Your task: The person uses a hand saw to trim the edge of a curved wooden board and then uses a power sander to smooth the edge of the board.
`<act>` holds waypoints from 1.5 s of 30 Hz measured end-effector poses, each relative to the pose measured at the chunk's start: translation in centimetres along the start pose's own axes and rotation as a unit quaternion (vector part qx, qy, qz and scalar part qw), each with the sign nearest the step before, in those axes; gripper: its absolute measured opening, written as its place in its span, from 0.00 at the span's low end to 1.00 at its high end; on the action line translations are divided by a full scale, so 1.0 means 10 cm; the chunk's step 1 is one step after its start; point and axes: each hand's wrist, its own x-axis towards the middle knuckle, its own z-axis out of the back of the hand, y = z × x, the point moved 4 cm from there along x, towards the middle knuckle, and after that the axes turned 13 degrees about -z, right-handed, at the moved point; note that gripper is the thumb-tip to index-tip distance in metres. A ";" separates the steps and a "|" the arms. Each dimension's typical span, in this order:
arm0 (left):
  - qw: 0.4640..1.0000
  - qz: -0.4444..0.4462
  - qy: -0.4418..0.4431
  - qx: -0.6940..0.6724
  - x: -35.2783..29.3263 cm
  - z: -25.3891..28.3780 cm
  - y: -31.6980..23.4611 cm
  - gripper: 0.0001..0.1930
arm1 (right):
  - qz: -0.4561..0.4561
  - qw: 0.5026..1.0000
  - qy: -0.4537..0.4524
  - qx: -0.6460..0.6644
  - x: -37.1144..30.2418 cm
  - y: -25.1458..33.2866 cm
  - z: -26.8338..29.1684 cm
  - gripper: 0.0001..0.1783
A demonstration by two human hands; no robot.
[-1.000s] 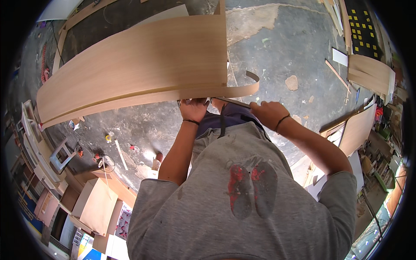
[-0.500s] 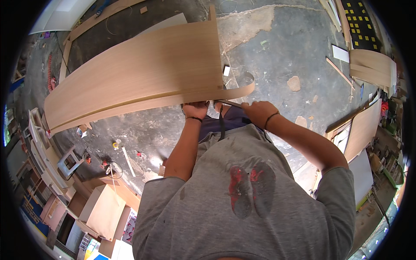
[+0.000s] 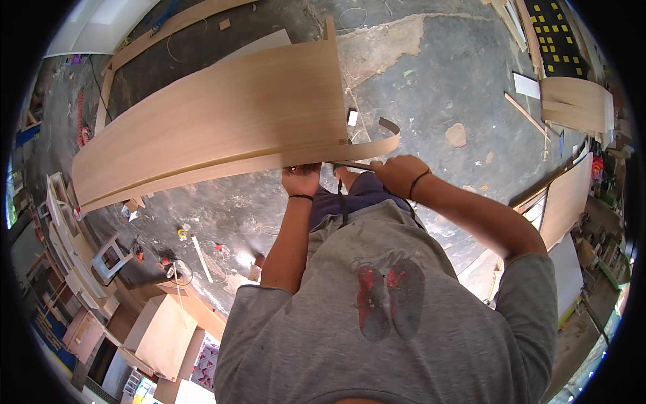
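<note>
A large wood-grain panel (image 3: 222, 101) with one curved side reaches across in front of me. Along its near edge runs a thin wood-coloured edging strip (image 3: 229, 166), whose loose end curls past the panel's right corner. My right hand (image 3: 402, 176) is closed round one end of a thin, flat, dark tool (image 3: 353, 165), perhaps a file, which lies along the strip's underside near that corner. My left hand (image 3: 301, 180) is curled up against the strip's lower edge, left of the tool. The strip partly hides its fingers, and what they grip is unclear.
Beyond the panel a wooden frame (image 3: 158, 27) rests on the concrete floor (image 3: 431, 87). A small white block (image 3: 352, 118) lies by the panel's right side. Boards lean at right, with a curved wooden piece (image 3: 575, 104). Cabinet parts (image 3: 161, 333) and scraps crowd the lower left.
My left hand has shifted slightly down from the strip's edge. The right hand has moved slightly left with the tool. The strip's loose end has swung a little, showing more of its curled tip.
</note>
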 end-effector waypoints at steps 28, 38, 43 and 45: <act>-0.039 -0.309 0.529 0.789 -0.20 -1.56 0.22 0.44 | -0.270 0.711 -0.154 0.631 -0.75 0.01 -0.96 0.29; -0.151 -0.154 0.759 0.614 0.24 -1.79 0.80 0.26 | -0.294 0.642 -0.023 0.708 -0.36 0.60 -0.98 0.21; -0.154 -0.135 0.787 0.582 0.24 -1.69 0.71 0.23 | -0.305 0.669 -0.026 0.677 -0.33 0.65 -0.85 0.21; -0.133 -0.127 0.803 0.567 0.25 -1.67 0.70 0.22 | -0.316 0.678 -0.025 0.663 -0.32 0.66 -0.86 0.21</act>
